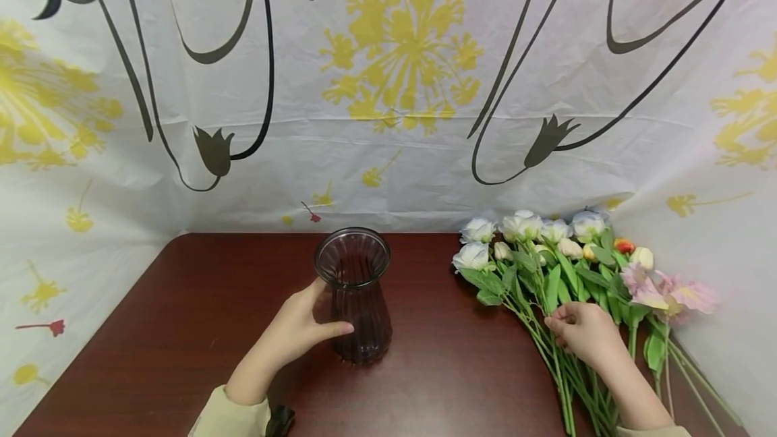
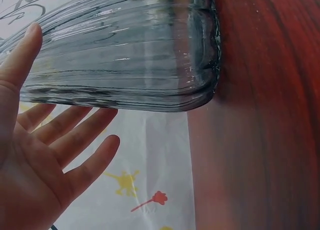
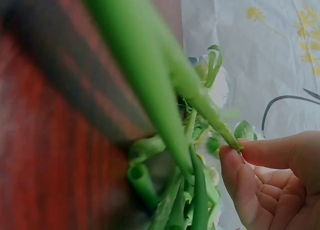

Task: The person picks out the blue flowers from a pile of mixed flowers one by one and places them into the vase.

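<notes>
Head view: a dark, ribbed, see-through glass vase (image 1: 367, 321) stands upright mid-worktop (image 1: 224, 288), no stems showing inside; white, orange and pink flowers (image 1: 552, 288) lie bunched along the right edge, so the work looks barely begun. Left wrist view: the left hand (image 2: 40, 165) has its spread, relaxed fingers around the vase. Right wrist view: the right hand (image 3: 270, 175) pinches a green stem (image 3: 212, 115). No writing shows.

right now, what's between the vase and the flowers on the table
Only a bare stretch of brown tabletop lies between the vase and the flowers; the head view shows it.
</notes>
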A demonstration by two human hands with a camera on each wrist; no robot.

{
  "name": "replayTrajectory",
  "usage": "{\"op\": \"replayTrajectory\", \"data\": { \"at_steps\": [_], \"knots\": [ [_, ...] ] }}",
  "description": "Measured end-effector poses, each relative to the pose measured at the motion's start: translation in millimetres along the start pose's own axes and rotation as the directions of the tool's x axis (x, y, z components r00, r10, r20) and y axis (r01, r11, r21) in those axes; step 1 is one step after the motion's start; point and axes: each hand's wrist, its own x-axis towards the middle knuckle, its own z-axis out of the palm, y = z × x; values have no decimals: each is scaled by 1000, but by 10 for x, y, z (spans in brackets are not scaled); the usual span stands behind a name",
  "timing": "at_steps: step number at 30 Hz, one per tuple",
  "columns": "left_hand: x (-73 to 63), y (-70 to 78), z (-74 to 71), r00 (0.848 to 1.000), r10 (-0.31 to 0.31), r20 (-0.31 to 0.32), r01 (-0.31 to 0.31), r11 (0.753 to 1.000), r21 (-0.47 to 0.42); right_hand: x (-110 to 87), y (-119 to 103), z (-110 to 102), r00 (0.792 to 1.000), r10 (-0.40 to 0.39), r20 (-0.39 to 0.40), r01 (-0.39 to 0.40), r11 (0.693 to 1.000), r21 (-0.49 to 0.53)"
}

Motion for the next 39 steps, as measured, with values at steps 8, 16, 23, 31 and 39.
{"op": "replayTrajectory", "data": {
  "at_steps": [8, 16, 23, 31, 39],
  "knots": [
    [11, 2, -6, 1000, -10, 2, 10, 1000, -15, 0, -136, -16, 998, -36, -48, 36, 999, 0],
    [5, 3, 1, 1000, -25, 9, 25, 999, -22, -31, -340, -25, 995, -70, -70, 70, 998, 2],
    [8, 18, -9, 1000, -23, 14, 23, 999, -31, -88, -539, -33, 989, -108, -97, 110, 994, 16],
    [16, 32, -20, 999, -22, 26, 23, 999, -32, -113, -679, -25, 988, -117, -97, 121, 992, 43],
    [39, 59, -57, 999, -16, 45, 16, 1000, -2, -123, -784, -7, 980, -159, -117, 169, 982, 80]
  ]
}}
